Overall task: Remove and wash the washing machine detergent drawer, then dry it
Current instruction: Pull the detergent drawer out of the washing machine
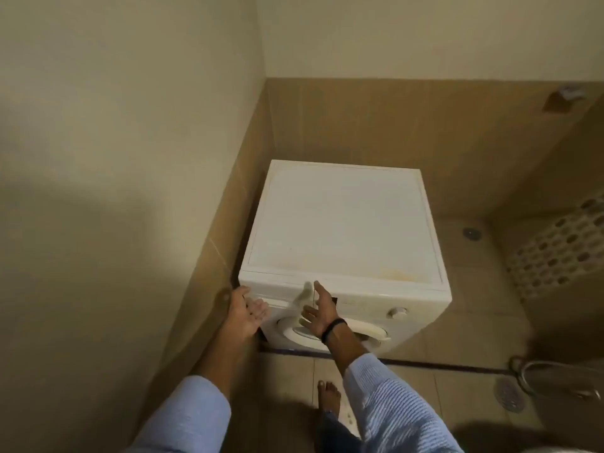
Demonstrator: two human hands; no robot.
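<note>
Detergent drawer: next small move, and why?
Probably curl the right hand onto the front of the detergent drawer and start pulling it out. The drawer looks shut in the washing machine panel. Both the right and the left hand are open and hold nothing, one on either side of it.

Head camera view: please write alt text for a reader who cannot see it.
A person's open left hand and right hand reach toward the upper left front of a white washing machine, holding nothing. The machine stands in a beige tiled corner, its round door and dial facing the person.
</note>
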